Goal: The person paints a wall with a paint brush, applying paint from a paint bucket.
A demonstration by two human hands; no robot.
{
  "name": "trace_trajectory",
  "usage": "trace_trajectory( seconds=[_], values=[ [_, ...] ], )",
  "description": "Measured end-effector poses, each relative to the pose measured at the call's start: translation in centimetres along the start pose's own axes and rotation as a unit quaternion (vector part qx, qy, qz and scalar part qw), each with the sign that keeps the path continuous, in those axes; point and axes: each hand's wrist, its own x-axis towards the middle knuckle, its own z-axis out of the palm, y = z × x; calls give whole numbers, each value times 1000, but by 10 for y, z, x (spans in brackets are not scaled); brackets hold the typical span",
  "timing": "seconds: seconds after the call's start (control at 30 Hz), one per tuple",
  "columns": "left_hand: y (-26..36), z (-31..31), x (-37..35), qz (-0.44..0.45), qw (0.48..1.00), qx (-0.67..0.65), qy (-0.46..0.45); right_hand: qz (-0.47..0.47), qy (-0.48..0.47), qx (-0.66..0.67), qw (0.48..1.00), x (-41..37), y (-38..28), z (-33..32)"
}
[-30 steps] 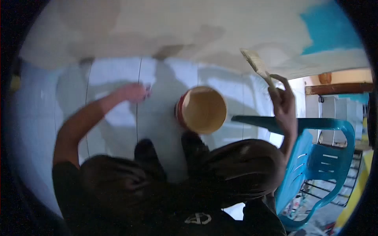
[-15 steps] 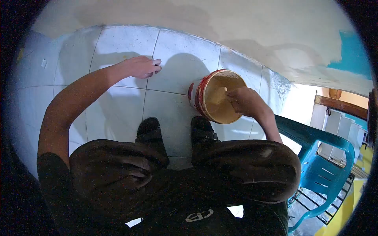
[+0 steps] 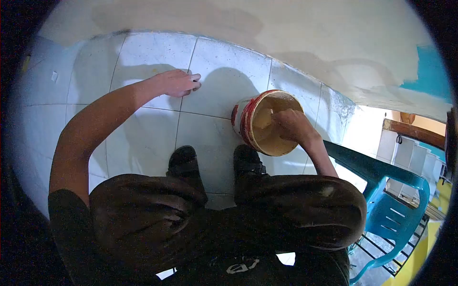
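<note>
My right hand (image 3: 289,123) reaches into the mouth of a round bucket (image 3: 244,121) with red smears on its pale outside. Its fingers are closed around a small pale piece (image 3: 271,113), mostly hidden, whose kind I cannot make out. Beige material coats the bucket's inner wall. Over the floor to the left, my left hand (image 3: 181,83) hovers apart from the bucket, its fingers curled in and their tips whitish. Nothing shows sticking out of it, and the palm is hidden.
Pale floor tiles (image 3: 205,131) meet a beige wall (image 3: 305,28) with a turquoise patch (image 3: 429,74). My sandalled feet (image 3: 183,159) stand left of the bucket. A teal plastic chair (image 3: 389,214) is at the right, near a black metal rack (image 3: 381,255).
My right hand has dipped deeper into the bucket, and less of the pale piece shows. The whole view has shifted slightly; my left hand keeps its curled pose.
</note>
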Motion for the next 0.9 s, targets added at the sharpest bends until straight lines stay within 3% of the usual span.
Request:
trace_trajectory(
  seconds=[0.17, 0.3, 0.37, 0.4, 0.47, 0.5, 0.63, 0.7, 0.77, 0.8, 0.83, 0.9],
  values=[
    [2, -3, 1, -4, 1000, -5, -13, 10, 20, 26, 999, -8, 8, 4],
    [1, -3, 0, -11, 1000, -1, -17, 40, 49, 104, 993, -54, -1, -41],
    [1, -1, 0, -12, 1000, 9, -25, 53, 87, 235, 967, -82, 2, -51],
    [-1, 0, 1, -14, 999, 19, -35, 56, 88, 233, 967, -93, 5, -49],
    [0, -2, 1, -9, 999, 15, -35, 80, 128, 407, 901, -116, 10, -45],
    [1, -3, 0, -8, 999, 11, -37, 84, 129, 406, 901, -125, 11, -40],
    [3, -2, 0, -7, 1000, 17, -25, 195, 168, 649, 716, -155, 24, 25],
    [7, -2, -2, -19, 999, 3, -25, 92, 126, 750, 642, -154, 28, 49],
    [12, -2, -1, -7, 999, -17, -29, 87, 121, 856, 495, -148, 18, 75],
    [16, -2, -2, 3, 999, -37, -31, 134, 155, 866, 457, -145, 5, 82],
    [26, -6, -3, 2, 999, -34, -33, 132, 155, 867, 454, -142, -1, 85],
    [47, -9, -5, 42, 995, -84, -15, 74, 106, 914, 385, -135, -10, 90]
  ],
)
